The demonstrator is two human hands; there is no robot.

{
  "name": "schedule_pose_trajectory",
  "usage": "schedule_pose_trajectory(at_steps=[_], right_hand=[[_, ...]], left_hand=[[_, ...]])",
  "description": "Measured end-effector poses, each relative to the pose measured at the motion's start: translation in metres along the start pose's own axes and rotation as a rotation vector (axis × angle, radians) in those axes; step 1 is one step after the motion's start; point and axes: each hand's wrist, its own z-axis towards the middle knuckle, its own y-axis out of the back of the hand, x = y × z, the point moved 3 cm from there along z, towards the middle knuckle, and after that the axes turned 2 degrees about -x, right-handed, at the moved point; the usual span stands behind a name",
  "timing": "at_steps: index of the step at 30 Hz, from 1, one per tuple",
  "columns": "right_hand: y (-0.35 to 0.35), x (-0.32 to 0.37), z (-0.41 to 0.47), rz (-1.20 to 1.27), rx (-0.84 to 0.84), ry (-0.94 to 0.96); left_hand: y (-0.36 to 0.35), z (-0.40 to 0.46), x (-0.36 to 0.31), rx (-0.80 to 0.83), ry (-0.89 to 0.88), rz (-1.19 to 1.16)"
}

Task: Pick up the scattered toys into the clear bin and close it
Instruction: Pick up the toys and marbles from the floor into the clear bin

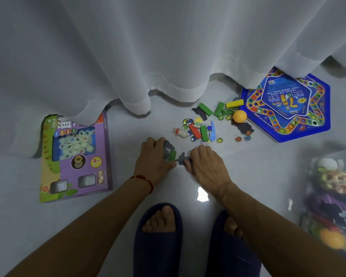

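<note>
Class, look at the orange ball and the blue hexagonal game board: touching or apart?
Cannot tell. In the head view the orange ball sits right at the edge of the blue board, overlapping its outline, so no gap or contact shows plainly.

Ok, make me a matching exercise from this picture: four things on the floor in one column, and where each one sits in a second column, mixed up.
Things:
1. purple game box
2. blue hexagonal game board
3. orange ball
4. clear bin

Places:
A. at the right edge of the view, already holding toys
B. far right, partly under the curtain
C. on the left, its top under the curtain
D. beside the board's left edge, near the green blocks

Pairs: 1-C, 2-B, 3-D, 4-A
</note>
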Motion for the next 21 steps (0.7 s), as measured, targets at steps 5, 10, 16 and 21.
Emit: schedule_pose_trajectory(at_steps=[5, 10, 16, 21], right_hand=[[0.001, -0.001, -0.005, 0.08, -0.049, 0.076], [0.006, -0.003, -0.006, 0.123, 0.026, 0.146], [0.019, 0.004, -0.001, 0.217, 0.106, 0.04], [0.016, 0.023, -0.018, 0.292, 0.2, -0.127]], left_hand=[[-0.002, -0.005, -0.004, -0.005, 0.039, -0.025], [-0.006, -0.015, -0.01, -0.003, -0.01, 0.004], [-0.003, -0.017, -0.01, -0.001, 0.002, -0.005], [0.005, -0.021, -0.003, -0.04, 0.198, -0.288]])
